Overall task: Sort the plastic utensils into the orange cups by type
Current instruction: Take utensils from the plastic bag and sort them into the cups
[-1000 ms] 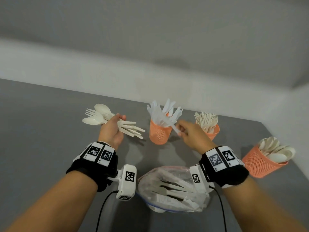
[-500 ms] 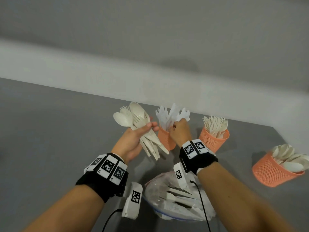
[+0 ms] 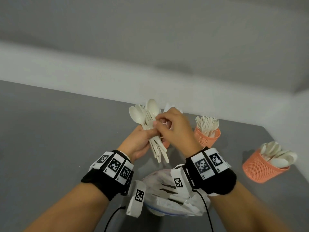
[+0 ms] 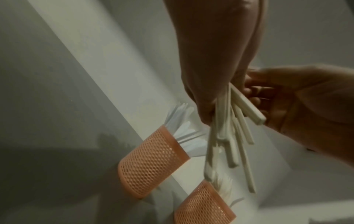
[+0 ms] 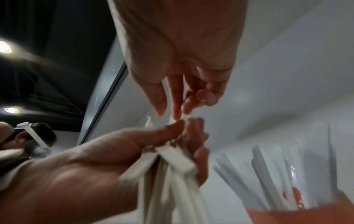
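My left hand point(image 3: 143, 139) grips a bundle of cream spoons and forks point(image 3: 147, 114), heads up, handles fanned below the fist point(image 4: 229, 136). My right hand point(image 3: 168, 126) has reached across to the bundle, and its thumb and fingers point(image 5: 172, 98) pinch one utensil in it; which type is hidden. Three orange mesh cups stand behind. The knife cup point(image 4: 151, 160) is mostly hidden behind my hands in the head view. To its right are the fork cup point(image 3: 207, 138) and the spoon cup point(image 3: 264, 166).
A clear plastic bag point(image 3: 167, 198) with more white utensils lies on the grey table point(image 3: 58, 139) close to me, under my wrists. A white wall borders the table's far edge. Another person's head shows far left in the right wrist view.
My right hand left the knife cup and moved left onto the bundle. My left hand carried the bundle right and turned it upright in front of the knife cup.
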A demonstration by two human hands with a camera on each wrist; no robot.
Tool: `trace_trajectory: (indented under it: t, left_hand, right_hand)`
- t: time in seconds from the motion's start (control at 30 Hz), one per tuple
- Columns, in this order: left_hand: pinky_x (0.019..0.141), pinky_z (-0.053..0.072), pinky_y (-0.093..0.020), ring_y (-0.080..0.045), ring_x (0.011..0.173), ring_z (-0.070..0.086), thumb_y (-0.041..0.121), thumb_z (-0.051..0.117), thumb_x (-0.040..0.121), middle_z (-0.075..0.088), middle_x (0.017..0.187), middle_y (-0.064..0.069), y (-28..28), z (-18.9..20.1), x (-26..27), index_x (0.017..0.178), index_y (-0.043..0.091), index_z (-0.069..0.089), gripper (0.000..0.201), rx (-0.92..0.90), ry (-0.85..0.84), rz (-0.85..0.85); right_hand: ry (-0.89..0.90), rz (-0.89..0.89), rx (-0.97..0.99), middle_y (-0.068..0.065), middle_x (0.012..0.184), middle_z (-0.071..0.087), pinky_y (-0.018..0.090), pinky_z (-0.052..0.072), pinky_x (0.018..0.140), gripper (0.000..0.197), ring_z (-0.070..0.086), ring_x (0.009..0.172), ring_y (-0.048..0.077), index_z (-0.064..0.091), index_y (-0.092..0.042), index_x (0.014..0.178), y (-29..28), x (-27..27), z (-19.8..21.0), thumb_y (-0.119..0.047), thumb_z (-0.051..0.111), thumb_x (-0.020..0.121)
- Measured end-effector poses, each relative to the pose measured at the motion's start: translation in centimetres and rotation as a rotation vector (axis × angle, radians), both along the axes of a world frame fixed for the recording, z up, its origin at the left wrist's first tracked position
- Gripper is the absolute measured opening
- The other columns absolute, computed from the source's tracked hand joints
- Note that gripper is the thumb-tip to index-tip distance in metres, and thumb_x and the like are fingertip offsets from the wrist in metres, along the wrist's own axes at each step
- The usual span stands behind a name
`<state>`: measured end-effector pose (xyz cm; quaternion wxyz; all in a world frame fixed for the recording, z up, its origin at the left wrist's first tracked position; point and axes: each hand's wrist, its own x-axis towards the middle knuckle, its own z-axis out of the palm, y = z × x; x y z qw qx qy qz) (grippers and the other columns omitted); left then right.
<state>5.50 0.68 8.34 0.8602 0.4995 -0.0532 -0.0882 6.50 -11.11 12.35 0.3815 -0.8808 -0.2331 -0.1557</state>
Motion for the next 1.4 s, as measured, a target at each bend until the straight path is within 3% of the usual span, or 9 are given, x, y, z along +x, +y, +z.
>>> trace_trajectory:
  t: [0.17,0.33,0.4,0.57,0.67,0.87,1.0,1.17,1.4]
  left_hand:
    - [0.062,0.056,-0.029,-0.02,0.076,0.066,-0.019,0.044,0.085,0.065,0.081,-0.008,-1.4,0.4,-0.9,0.098,0.004,0.061,0.032,0.059,-0.032,-0.02]
    - [0.076,0.059,-0.033,-0.017,0.09,0.069,-0.015,0.051,0.085,0.071,0.098,-0.006,-2.4,0.7,-1.1,0.113,0.007,0.059,0.036,0.038,-0.062,-0.103]
    - [0.08,0.055,-0.037,-0.018,0.082,0.068,-0.003,0.059,0.084,0.07,0.089,-0.007,-2.3,0.7,-1.1,0.109,0.006,0.059,0.027,-0.004,-0.048,-0.125]
    - [0.061,0.055,-0.025,-0.011,0.063,0.064,-0.002,0.051,0.089,0.067,0.072,-0.001,-2.3,0.4,-1.0,0.102,0.005,0.058,0.016,-0.069,0.021,-0.143]
    - [0.059,0.054,-0.026,-0.014,0.063,0.063,0.002,0.054,0.088,0.067,0.073,-0.004,-2.3,0.1,-1.0,0.102,0.002,0.057,0.015,-0.1,0.068,-0.133]
    - [0.064,0.059,-0.03,-0.019,0.07,0.071,0.013,0.044,0.094,0.073,0.081,-0.011,-2.9,0.5,-1.5,0.109,0.003,0.061,0.025,-0.041,0.088,-0.237]
    - [0.061,0.058,-0.028,-0.018,0.069,0.072,0.014,0.046,0.093,0.074,0.087,-0.013,-2.8,0.5,-1.8,0.116,-0.002,0.055,0.029,-0.022,0.093,-0.277]
    - [0.058,0.056,-0.027,-0.017,0.06,0.068,0.014,0.054,0.086,0.073,0.094,-0.017,-2.5,0.2,-2.0,0.114,0.012,0.058,0.029,-0.05,0.033,-0.345]
    - [0.047,0.048,-0.023,-0.011,0.039,0.051,0.014,0.052,0.085,0.063,0.058,-0.003,-2.2,-0.1,-2.2,0.114,0.014,0.057,0.029,-0.001,0.03,-0.38]
  right_hand:
    - [0.017,-0.062,-0.106,-0.001,0.089,0.049,0.005,0.033,0.061,0.029,0.043,0.069,0.007,0.062,-0.009,0.109,-0.4,-0.9,-0.4,-0.022,0.066,0.083]
    - [0.189,-0.028,0.25,0.0,0.075,0.051,0.011,0.041,0.061,0.009,0.048,0.066,0.011,0.053,-0.009,0.085,-1.5,-1.6,0.1,-0.014,0.06,0.088]
    - [0.355,0.015,0.462,0.004,0.08,0.055,0.027,0.049,0.06,0.008,0.054,0.067,0.014,0.05,-0.009,0.091,-2.1,-1.6,0.8,-0.017,0.05,0.094]
    - [0.289,0.072,0.905,-0.002,0.067,0.053,0.022,0.046,0.051,0.015,0.052,0.053,0.008,0.045,-0.02,0.089,-4.0,-1.6,2.9,-0.02,0.035,0.101]
    - [0.238,0.042,0.767,-0.007,0.064,0.045,0.015,0.034,0.043,0.01,0.041,0.047,0.002,0.053,-0.021,0.093,-5.0,-1.5,2.8,-0.018,0.045,0.097]
    - [0.547,-0.005,0.519,0.014,0.082,0.06,0.019,0.051,0.05,0.015,0.061,0.064,0.014,0.061,0.0,0.095,-4.8,-1.6,-0.3,-0.013,0.061,0.088]
    - [0.475,-0.071,0.531,0.004,0.077,0.065,0.017,0.048,0.054,0.014,0.061,0.062,0.008,0.063,-0.005,0.09,-5.1,-1.1,-0.6,-0.017,0.056,0.092]
    - [0.426,-0.154,0.848,0.011,0.086,0.063,0.048,0.054,0.078,0.027,0.064,0.077,0.026,0.054,-0.015,0.097,-5.2,-0.1,-0.2,-0.032,0.034,0.1]
    - [0.364,-0.171,1.122,-0.003,0.057,0.042,0.021,0.033,0.038,0.01,0.034,0.04,0.007,0.054,-0.032,0.087,-7.0,1.0,0.8,-0.039,0.051,0.093]
